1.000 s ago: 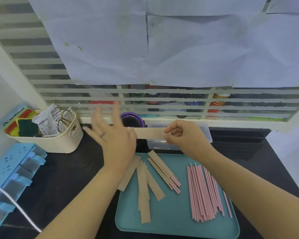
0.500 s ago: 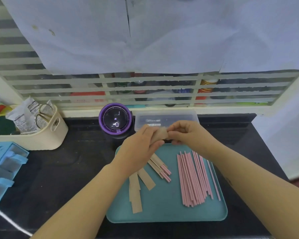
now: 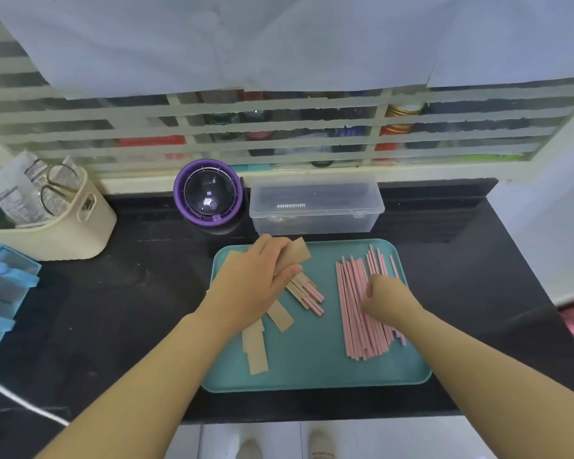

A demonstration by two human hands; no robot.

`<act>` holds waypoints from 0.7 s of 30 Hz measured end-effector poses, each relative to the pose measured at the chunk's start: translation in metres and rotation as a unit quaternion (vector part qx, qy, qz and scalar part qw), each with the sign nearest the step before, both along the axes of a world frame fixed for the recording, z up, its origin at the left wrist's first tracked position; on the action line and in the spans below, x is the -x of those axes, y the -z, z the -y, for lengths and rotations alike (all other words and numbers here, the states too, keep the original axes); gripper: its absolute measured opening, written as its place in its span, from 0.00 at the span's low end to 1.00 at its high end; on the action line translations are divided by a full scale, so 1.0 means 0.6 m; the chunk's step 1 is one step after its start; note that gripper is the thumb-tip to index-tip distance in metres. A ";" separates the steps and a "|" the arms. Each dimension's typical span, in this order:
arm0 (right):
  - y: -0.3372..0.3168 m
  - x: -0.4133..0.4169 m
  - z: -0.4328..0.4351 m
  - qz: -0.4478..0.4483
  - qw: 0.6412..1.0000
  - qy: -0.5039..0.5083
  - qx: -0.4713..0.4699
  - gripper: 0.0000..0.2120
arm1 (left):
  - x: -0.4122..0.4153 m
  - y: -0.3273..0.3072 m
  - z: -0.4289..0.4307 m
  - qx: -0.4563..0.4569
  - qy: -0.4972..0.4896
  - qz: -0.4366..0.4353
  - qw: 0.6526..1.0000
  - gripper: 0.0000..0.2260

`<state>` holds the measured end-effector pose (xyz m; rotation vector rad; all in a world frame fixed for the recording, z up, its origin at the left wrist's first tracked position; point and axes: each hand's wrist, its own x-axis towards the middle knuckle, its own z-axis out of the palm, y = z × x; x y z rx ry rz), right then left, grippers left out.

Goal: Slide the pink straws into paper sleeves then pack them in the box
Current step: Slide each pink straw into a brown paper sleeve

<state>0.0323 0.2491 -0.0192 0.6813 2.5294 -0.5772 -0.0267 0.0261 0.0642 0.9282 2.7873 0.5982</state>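
A black surface [image 3: 120, 319] is backed by a slatted window [image 3: 279, 127], partly covered by white paper sheets [image 3: 212, 44]. A pale floor [image 3: 279, 442] is seen below.

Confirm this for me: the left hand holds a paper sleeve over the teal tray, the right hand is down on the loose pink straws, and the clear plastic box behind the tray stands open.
One detail is wrong. In the head view the clear plastic box is closed, its lid down. The rest holds: the left hand holds a paper sleeve over the teal tray, and the right hand is on the loose pink straws.
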 end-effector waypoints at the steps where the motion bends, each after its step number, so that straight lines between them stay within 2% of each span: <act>1: 0.006 -0.002 -0.001 0.004 1.000 0.004 0.001 0.08 | -0.002 0.001 0.002 -0.002 0.000 0.004 1.000 0.20; 8: 0.009 -0.003 0.004 -0.011 1.000 -0.012 0.012 0.06 | -0.012 -0.002 0.019 -0.001 -0.003 0.012 1.000 0.22; 11: -0.009 0.003 0.003 -0.063 0.995 -0.001 0.075 0.05 | -0.014 -0.004 0.023 -0.007 -0.006 0.007 1.000 0.22; 13: -0.044 0.011 0.004 -0.116 0.979 0.043 0.161 0.04 | -0.015 -0.005 0.023 -0.008 -0.007 0.006 1.000 0.21; 14: -0.069 0.014 0.007 -0.148 0.957 0.091 0.233 0.05 | -0.015 -0.005 0.022 -0.006 -0.009 0.008 1.000 0.21; 15: -0.097 0.017 0.009 -0.176 0.916 0.149 0.329 0.07 | -0.015 -0.006 0.020 -0.006 -0.012 0.009 1.000 0.21; 17: -0.163 0.020 0.013 -0.219 0.777 0.223 0.546 0.09 | -0.014 -0.010 0.015 -0.013 -0.018 0.001 1.000 0.21; 18: -0.192 0.020 0.015 -0.237 0.703 0.234 0.629 0.09 | -0.014 -0.014 0.011 -0.019 -0.023 -0.002 1.000 0.21; 19: -0.220 0.019 0.015 -0.259 0.645 0.230 0.681 0.09 | -0.014 -0.018 0.007 -0.027 -0.030 -0.005 0.999 0.20; 20: -0.245 0.019 0.016 -0.285 0.613 0.220 0.704 0.08 | -0.013 -0.024 0.003 -0.035 -0.038 -0.007 0.999 0.19; 21: -0.268 0.020 0.017 -0.313 0.602 0.207 0.704 0.08 | -0.013 -0.029 -0.001 -0.042 -0.047 -0.012 0.998 0.18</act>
